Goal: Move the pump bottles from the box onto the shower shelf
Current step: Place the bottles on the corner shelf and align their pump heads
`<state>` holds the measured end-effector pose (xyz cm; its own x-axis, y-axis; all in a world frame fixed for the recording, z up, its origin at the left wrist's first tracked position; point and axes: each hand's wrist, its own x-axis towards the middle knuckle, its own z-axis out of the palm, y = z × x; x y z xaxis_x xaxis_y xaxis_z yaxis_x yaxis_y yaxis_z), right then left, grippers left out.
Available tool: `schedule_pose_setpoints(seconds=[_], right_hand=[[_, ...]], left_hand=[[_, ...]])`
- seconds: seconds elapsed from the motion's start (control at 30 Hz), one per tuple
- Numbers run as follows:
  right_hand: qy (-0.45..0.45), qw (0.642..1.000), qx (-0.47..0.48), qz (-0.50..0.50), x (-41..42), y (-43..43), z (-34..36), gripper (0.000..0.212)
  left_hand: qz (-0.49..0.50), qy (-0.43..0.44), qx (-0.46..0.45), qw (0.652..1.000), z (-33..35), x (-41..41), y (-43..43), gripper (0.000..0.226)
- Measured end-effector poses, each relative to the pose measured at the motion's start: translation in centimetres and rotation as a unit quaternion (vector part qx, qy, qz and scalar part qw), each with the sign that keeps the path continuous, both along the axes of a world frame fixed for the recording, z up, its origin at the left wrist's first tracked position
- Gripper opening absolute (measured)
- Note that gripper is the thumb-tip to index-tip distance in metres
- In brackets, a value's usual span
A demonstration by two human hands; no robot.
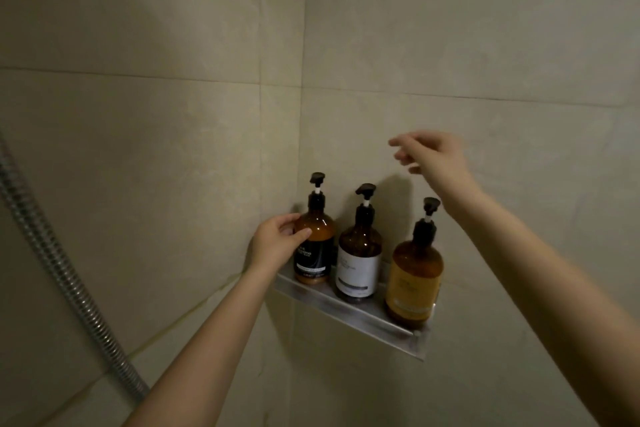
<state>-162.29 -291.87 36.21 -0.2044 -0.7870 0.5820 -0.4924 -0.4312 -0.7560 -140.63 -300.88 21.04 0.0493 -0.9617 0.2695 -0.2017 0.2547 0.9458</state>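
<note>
Three amber pump bottles stand upright in a row on the metal shower shelf [349, 314] in the tiled corner. The left bottle [317, 246] has a black label, the middle bottle [360, 260] a white label, the right bottle [414, 279] a yellow label. My left hand [277, 243] wraps around the left side of the black-label bottle, thumb on its front. My right hand [433, 158] hovers in the air above the middle and right bottles, fingers spread, holding nothing. The box is out of view.
Beige tiled walls meet in a corner behind the shelf. A ribbed metal shower hose [55, 267] runs diagonally down the left wall. The shelf's front lip projects from the wall toward me.
</note>
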Motion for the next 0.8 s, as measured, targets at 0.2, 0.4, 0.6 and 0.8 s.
schedule_pose_setpoints(seconds=[0.2,0.4,0.6,0.8], right_hand=[[-0.139,0.983,0.059,-0.103,-6.7,5.1,-11.0,0.007],[-0.044,0.975,0.211,-0.055,-5.4,6.0,-16.8,0.055],[-0.035,0.98,0.185,-0.069,-4.3,5.6,-16.5,0.068],[-0.02,0.982,0.175,-0.065,-4.0,5.5,-16.0,0.063]], left_hand=[[-0.019,-0.059,-0.01,0.998,0.5,-0.1,0.1,0.076],[-0.032,-0.09,-0.01,0.995,0.9,-0.7,-0.2,0.069],[-0.06,-0.081,-0.002,0.995,1.2,-1.4,0.4,0.068],[-0.069,-0.065,-0.001,0.995,1.4,-1.6,1.5,0.068]])
